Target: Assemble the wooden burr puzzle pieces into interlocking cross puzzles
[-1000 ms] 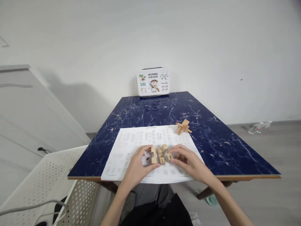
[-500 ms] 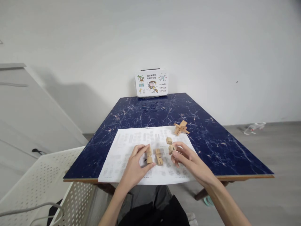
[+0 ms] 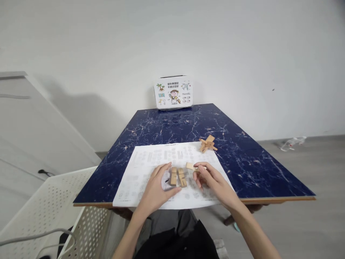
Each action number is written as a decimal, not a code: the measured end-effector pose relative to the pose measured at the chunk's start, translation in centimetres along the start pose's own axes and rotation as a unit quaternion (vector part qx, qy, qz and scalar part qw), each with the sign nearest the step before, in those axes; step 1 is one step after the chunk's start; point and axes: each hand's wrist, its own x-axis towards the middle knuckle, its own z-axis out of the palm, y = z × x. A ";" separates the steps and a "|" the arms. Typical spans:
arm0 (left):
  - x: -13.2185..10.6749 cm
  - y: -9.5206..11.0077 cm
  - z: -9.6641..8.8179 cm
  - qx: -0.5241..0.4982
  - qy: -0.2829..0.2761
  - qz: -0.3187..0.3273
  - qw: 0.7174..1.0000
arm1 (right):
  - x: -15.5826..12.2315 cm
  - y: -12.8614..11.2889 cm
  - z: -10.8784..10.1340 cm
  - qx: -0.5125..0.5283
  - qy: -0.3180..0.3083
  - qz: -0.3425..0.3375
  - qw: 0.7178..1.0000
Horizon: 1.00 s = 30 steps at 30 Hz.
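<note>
My left hand [image 3: 155, 187] rests over the paper sheet [image 3: 129, 180] with thumb and fingers spread in a C shape. In its curve lies a notched wooden puzzle piece [image 3: 174, 177], the thumb close to its near end. Right beside that lies a second notched wooden puzzle piece [image 3: 182, 178]. My right hand [image 3: 212, 180] pinches another wooden puzzle piece [image 3: 189, 166] just above the sheet; its pale end sticks out to the left, and the fingers hide the rest. Beyond the right hand sits an interlocked wooden puzzle [image 3: 207, 144], partly on the sheet's far right corner.
The sheet with printed diagrams lies on a blue marbled table [image 3: 172, 126]. At its far edge a white cartoon case [image 3: 174, 92] leans against the wall. A white perforated basket [image 3: 35, 198] with a cable stands at the left. A clear plastic item [image 3: 293, 143] lies on the floor.
My right hand has turned its piece from upright to lying sideways. The two pieces on the sheet now lie closer together, and my left fingers are off the left one.
</note>
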 end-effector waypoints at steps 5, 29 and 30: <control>0.2 0.4 0.0 0.035 -0.013 0.018 0.999 | 0.1 -0.1 0.1 -0.021 0.006 0.003 1.000; 1.2 2.2 1.0 -0.029 0.021 0.071 0.997 | 0.0 0.2 0.1 -0.066 0.005 -0.021 0.998; 1.1 2.1 1.0 -0.030 0.022 0.075 0.996 | -0.1 0.2 0.1 -0.067 0.002 -0.020 0.998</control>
